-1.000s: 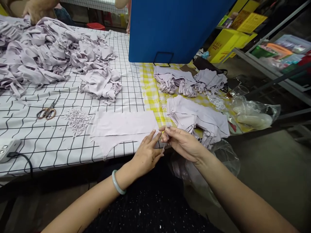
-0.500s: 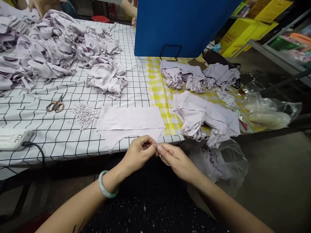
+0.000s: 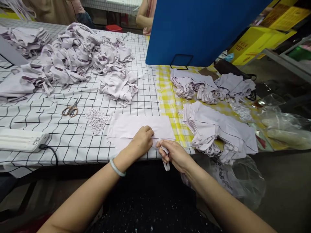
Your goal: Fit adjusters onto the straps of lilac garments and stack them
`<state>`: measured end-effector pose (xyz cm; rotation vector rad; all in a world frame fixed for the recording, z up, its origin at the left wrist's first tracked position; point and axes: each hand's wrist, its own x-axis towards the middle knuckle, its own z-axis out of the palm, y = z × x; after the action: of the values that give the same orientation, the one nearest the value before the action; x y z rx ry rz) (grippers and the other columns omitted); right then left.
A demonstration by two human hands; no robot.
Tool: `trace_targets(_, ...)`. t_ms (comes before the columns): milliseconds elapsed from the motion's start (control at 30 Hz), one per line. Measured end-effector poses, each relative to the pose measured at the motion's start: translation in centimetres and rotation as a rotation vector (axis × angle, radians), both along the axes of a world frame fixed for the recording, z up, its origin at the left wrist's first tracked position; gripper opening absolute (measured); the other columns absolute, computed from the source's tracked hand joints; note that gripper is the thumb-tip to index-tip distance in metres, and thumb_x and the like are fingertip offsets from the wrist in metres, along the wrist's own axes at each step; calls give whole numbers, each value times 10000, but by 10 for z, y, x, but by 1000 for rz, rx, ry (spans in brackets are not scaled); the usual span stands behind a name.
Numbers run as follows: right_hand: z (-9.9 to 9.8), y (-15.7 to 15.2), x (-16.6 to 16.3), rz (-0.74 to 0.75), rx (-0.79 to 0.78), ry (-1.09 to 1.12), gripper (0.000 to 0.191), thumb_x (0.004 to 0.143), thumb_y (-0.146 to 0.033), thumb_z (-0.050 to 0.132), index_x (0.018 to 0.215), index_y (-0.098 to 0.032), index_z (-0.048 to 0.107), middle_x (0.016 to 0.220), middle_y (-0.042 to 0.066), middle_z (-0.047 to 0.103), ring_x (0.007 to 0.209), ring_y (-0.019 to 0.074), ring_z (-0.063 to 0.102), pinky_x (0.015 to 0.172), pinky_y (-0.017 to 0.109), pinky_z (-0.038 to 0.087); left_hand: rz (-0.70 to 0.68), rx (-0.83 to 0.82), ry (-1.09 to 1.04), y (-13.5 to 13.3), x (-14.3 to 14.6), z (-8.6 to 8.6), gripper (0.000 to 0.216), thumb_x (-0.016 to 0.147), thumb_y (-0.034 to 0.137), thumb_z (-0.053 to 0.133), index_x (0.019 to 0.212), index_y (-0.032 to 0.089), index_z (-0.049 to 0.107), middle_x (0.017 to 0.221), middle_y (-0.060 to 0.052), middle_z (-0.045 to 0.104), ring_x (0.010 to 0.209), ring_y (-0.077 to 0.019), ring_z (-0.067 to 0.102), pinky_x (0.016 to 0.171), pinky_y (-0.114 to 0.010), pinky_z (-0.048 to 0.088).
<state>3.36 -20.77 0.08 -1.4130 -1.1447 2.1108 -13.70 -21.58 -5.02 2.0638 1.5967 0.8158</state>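
My right hand point(image 3: 177, 154) pinches a strap point(image 3: 165, 149) while my left hand point(image 3: 141, 141) curls over cloth point(image 3: 138, 123), grip unclear; stacks point(image 3: 239, 133) look done, a heap point(image 3: 70, 61) seems left.

The panel point(image 3: 141, 123) looks like smooth, matt cloth.

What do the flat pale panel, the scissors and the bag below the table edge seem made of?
Flat pale panel: probably fabric, matte; thin and softly creased.
Scissors: likely metal, grey toward the tip; the coppery grip end could be plastic.
Bag: probably plastic film, glossy and see-through.
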Motion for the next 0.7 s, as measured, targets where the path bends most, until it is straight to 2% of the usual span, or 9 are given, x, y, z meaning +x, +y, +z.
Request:
trace_targets(100, -1, 1, -8, -27, -46, -56, 230, 762, -399, 626, 792, -171, 614, 472, -68, 505, 364, 58, 347, 398, 211, 343, 28, 0, -45, 0, 1, -1, 198, 781, 9, 480, 775, 165, 602, 893, -89, 607, 857, -210, 585, 814, -351, 524)
trace_targets(233, -4, 4, -13, -72, -95, -84, 279, 729, -412, 673, 831, -156, 630, 461, -73, 488, 355, 50, 322, 384, 206, 305, 21, -4, -140, -1, -2, 3, 146, 799, 40, 522, 794, 161, 602, 894, -78, 607, 839, -193, 590, 782, -328, 528)
trace_targets(333, -4, 8, -13, -130, -39, -86, 369, 718, -461, 712, 899, -146, 648, 460, -84, 469, 360, 44, 315, 389, 198, 287, -24, -19, -130, -2, -4, 6, 111, 780, 60, 583, 831, 156, 611, 946, -92, 604, 894, -212, 593, 810, -340, 532)
trace_targets(433, -3, 9, -12, -147, 24, -105, 421, 721, -508, 722, 936, -154, 649, 464, -85, 472, 368, 50, 329, 391, 195, 282, -12, -26, -74, 1, -1, 4, 128, 774, 35, 570, 803, 152, 614, 920, -91, 596, 873, -212, 589, 788, -331, 527)
trace_targets(533, -3, 5, -12, -109, 53, -128, 389, 748, -514, 693, 900, -160, 650, 472, -75, 487, 372, 54, 347, 393, 196, 302, 33, -32, -95, 5, 2, 2, 137, 819, 49, 542, 761, 149, 616, 864, -79, 592, 794, -188, 584, 733, -307, 517)
trace_targets(700, -8, 0, -20, -112, -20, -116, 282, 764, -446, 658, 788, -168, 620, 464, -65, 490, 359, 54, 324, 386, 205, 329, 104, -88, -241, 8, 0, 7, 159, 796, 28, 535, 754, 154, 622, 837, -48, 599, 739, -153, 571, 710, -286, 509)
